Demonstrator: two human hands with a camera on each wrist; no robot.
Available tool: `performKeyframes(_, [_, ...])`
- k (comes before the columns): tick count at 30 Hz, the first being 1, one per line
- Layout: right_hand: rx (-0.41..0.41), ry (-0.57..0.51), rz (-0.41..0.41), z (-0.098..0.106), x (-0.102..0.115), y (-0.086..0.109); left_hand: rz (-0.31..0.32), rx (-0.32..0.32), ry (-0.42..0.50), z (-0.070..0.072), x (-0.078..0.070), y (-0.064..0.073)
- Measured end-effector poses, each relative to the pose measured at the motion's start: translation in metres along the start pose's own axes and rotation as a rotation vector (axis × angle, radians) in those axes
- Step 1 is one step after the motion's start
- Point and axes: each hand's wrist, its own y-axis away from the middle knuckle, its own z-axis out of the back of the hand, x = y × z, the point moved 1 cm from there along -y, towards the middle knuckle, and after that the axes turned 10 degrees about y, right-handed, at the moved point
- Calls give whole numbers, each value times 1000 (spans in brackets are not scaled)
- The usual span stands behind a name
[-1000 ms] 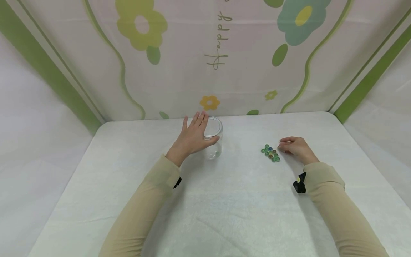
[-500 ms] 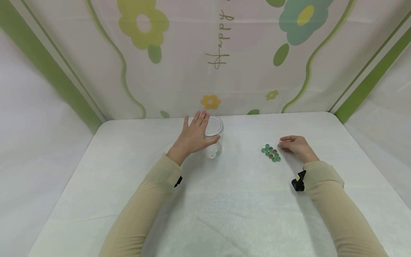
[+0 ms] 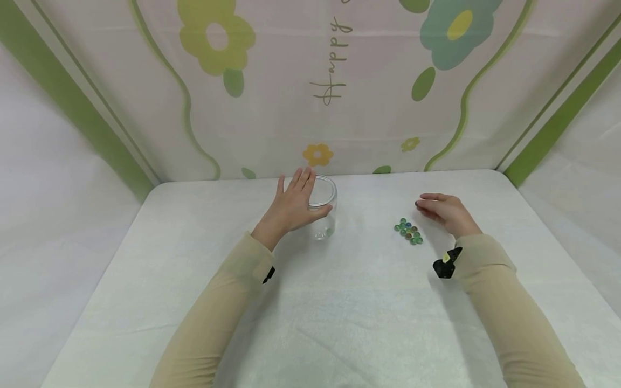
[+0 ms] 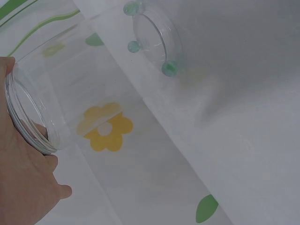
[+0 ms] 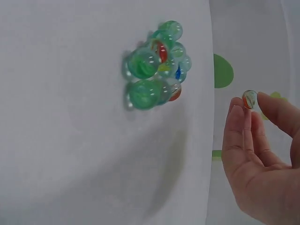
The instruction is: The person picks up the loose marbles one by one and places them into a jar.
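A clear glass jar (image 3: 332, 216) stands upright near the table's back edge, with a few green marbles (image 4: 169, 68) at its bottom in the left wrist view. My left hand (image 3: 287, 210) holds the jar near its rim, the thumb along the front and the fingers stretched along the left side. To the right, my right hand (image 3: 447, 212) pinches a clear marble with orange and white swirls (image 5: 250, 99) between thumb and fingertips, above the table. Several loose marbles (image 3: 408, 231), mostly green, with some red and blue ones, lie clustered in front and left of that hand.
A white cloth-like surface covers the table (image 3: 310, 323). Behind its back edge rises a backdrop (image 3: 271, 124) with printed flowers and lettering. Pale side panels with green stripes flank the table.
My right hand has lifted away from the marble cluster, back and slightly left, with a marble in its fingertips. My left hand and the jar stay in place.
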Motion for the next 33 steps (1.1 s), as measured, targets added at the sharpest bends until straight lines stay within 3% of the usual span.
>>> performKeyframes(8, [84, -328, -37, -7, 11, 2, -3, -6, -2, -1, 0, 0])
performKeyframes(12, [94, -410, -37, -12, 18, 4, 0, 1, 6, -1, 0, 0])
performKeyframes(22, [151, -461, 39, -30, 43, 11, 2, -3, 16, -1, 0, 1])
performKeyframes(33, [195, -391, 132, -65, 74, 21, -12, -7, 19, 0, -1, 1])
